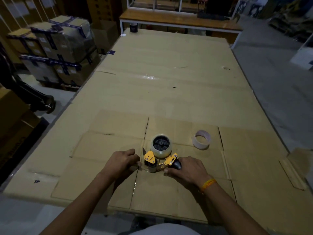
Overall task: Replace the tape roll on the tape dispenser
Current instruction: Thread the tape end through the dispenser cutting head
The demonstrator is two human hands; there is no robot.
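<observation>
A yellow tape dispenser [150, 158] lies on flattened cardboard near the table's front edge. A clear tape roll [161, 145] sits on its black hub. My right hand [185, 168] grips the dispenser's black handle. My left hand [122, 161] is closed at the dispenser's left side, pinching what looks like the loose end of the clear tape by the roller. An empty cardboard tape core [201, 139] lies on the cardboard to the right of the dispenser, apart from both hands.
The table is covered with large cardboard sheets [169, 82]. A dark tape roll [133, 28] stands at the far left corner. Stacked taped boxes [55, 48] are on the floor to the left. A wooden bench [179, 21] runs behind the table.
</observation>
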